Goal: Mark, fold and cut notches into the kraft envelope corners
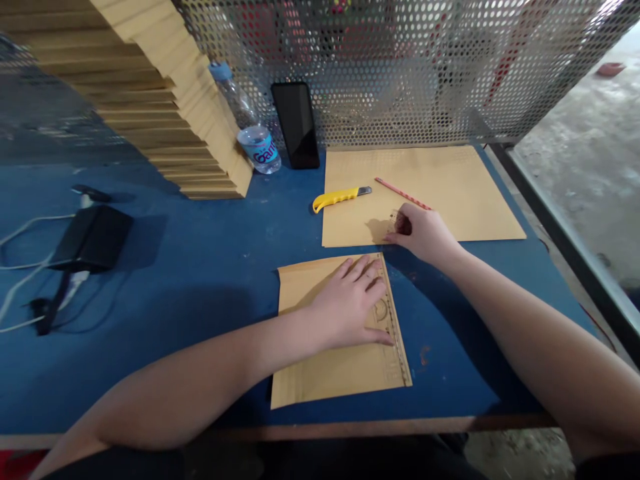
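My left hand point(350, 303) lies flat with fingers spread on a folded brown paper piece point(320, 373), pressing a clear plastic ruler point(397, 347) along its right edge. My right hand point(425, 233) is over the near edge of a brown paper sheet point(475, 193), its fingers curled in toward the thumb. Small dark marks show by those fingertips, but what they hold, if anything, I cannot make out. A red patterned pencil point(403, 193) lies on the sheet, its lower end close against my right hand. Left of it rests a yellow utility knife point(340, 197), blade tip showing.
A tall stack of folded brown paper point(200, 133) stands at the back left. Beside it are a water bottle point(260, 150) and a phone point(297, 127) leaning on a perforated metal panel point(400, 80). A black adapter point(93, 237) with cables sits on the blue table point(200, 253).
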The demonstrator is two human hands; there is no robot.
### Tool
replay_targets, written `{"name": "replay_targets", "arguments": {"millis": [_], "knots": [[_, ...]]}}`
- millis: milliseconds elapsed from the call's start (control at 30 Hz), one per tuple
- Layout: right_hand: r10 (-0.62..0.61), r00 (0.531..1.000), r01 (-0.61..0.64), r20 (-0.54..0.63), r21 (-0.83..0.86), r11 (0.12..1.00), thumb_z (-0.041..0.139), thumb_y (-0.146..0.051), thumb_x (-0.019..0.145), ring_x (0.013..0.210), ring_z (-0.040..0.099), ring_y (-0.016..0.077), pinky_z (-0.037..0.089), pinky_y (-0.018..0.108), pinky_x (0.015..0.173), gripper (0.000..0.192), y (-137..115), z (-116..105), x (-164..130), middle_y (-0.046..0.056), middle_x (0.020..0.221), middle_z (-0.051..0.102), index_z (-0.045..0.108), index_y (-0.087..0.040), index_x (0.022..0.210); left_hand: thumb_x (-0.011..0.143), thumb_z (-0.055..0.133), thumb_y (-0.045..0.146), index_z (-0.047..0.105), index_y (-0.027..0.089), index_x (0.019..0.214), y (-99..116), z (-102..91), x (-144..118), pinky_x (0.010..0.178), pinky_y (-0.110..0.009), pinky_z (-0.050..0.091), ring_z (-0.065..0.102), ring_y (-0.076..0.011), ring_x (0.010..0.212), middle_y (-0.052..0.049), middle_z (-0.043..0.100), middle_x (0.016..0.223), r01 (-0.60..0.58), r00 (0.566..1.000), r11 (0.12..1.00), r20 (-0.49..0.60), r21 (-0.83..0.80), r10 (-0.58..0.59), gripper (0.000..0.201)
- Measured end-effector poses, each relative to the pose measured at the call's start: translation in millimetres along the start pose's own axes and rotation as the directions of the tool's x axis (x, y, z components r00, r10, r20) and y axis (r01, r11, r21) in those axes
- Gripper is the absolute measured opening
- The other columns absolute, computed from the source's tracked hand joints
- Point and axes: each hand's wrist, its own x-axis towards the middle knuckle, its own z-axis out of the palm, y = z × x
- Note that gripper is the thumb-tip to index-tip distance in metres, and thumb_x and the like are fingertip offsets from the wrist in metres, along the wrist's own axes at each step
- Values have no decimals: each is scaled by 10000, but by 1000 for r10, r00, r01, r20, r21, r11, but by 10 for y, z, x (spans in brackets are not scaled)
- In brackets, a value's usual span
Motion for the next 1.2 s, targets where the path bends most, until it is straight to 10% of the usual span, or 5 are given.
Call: {"name": "replay_targets", "arguments": {"millis": [267, 533, 767, 1200], "knots": [[-193, 981, 194, 11, -43, 980, 732, -420, 951, 650, 546, 147, 394, 291, 619, 339, 47, -130, -226, -5, 719, 628, 524, -221, 771, 866, 500, 960, 404, 49, 1652, 0, 7, -1, 1371, -574, 161, 166, -437, 1672, -233, 236, 1773, 3, 1000, 1000, 17, 28, -4, 1207], [-526, 808, 579, 265, -198, 791, 495, -223, 1069, 858, 614, 211, 474, 344, 821, 266, -19, -168, -716, 88, 920, 720, 720, -187, 933, 868, 446, 976, 427, 65, 1645, 19, 31, -12, 1375, -545, 153, 155, -410, 1680, -222, 229, 1775, 7, 1000, 997, -8, 73, -7, 1197], [-535, 814, 580, 226, -375, 723, 475, -77, 994, 1025, 679, 285, 543, 431, 883, 399, 13, -60, -993, 200, 1251, 744, 703, -105, 1320, 859, 528, 952, 486, 57, 1600, 28, 12, -15, 1369, -543, 183, 196, -401, 1674, -222, 265, 1769, 8, 999, 999, -40, 54, -5, 1163], [-571, 795, 596, 202, -435, 675, 525, -44, 956, 1146, 706, 290, 528, 434, 967, 374, -106, -43, -1360, 165, 1277, 771, 733, -95, 1262, 882, 556, 918, 497, 63, 1585, 19, 27, -41, 1359, -517, 211, 239, -393, 1664, -233, 306, 1756, -1, 997, 998, -79, 57, 6, 1109]]}}
